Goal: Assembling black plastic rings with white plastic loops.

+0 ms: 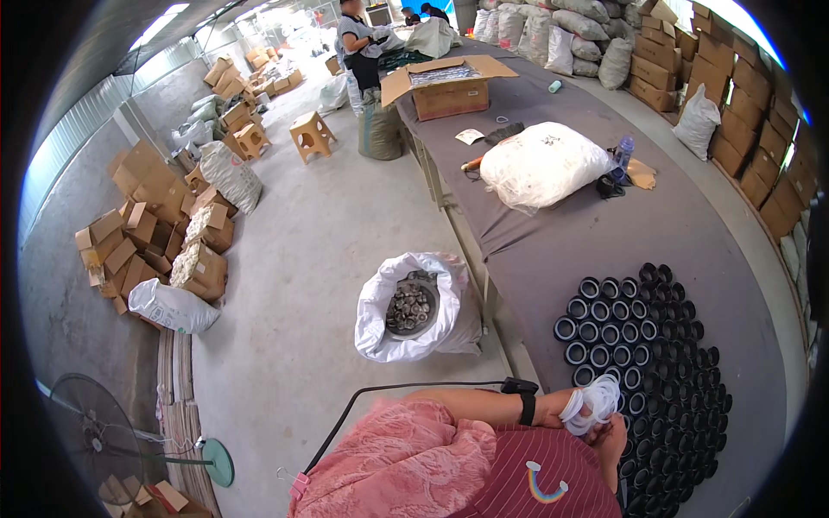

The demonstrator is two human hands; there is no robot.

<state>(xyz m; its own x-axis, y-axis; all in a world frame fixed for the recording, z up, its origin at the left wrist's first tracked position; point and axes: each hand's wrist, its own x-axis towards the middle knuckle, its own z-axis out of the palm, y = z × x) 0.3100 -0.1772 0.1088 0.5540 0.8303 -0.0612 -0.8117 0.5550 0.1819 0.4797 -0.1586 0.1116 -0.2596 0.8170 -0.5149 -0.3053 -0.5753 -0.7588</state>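
Observation:
My left forearm, with a black wristband, reaches across to the table edge. My left hand (572,416) holds a bundle of thin white rings (592,402). Just below it my right hand (612,445) touches the bundle; its fingers are partly hidden, so its grip is unclear. Both hands hover at the near left edge of a dense block of short black cylinders with pale insides (643,363), standing upright in rows on the grey-covered table (561,250).
An open white sack of dark round parts (413,306) stands on the floor beside the table. Farther along the table lie a full white bag (544,164), a bottle (623,155) and an open cardboard box (449,86). A person (358,43) works at the far end. Boxes, stools and a fan (95,432) fill the left.

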